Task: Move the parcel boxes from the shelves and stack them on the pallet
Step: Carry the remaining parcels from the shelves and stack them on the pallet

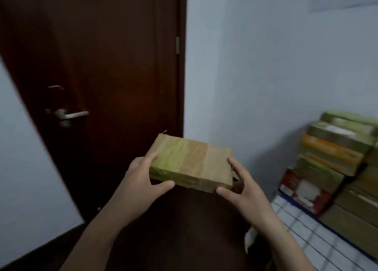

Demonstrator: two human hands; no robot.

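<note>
In front of a dark brown wooden door (102, 56), our left hand (141, 180) and right hand (243, 191) pinch the ends of a flat tan tape-wrapped cardboard parcel (192, 164); its writing is too blurred to read.

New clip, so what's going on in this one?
A person holds a flat, tape-wrapped parcel box in the air with both hands. The left hand grips its left end and the right hand grips its right end, in front of a dark wooden door. To the right, a stack of boxes sits against the wall on a white surface with blue lines. The held box has not yet been set down there.
</note>
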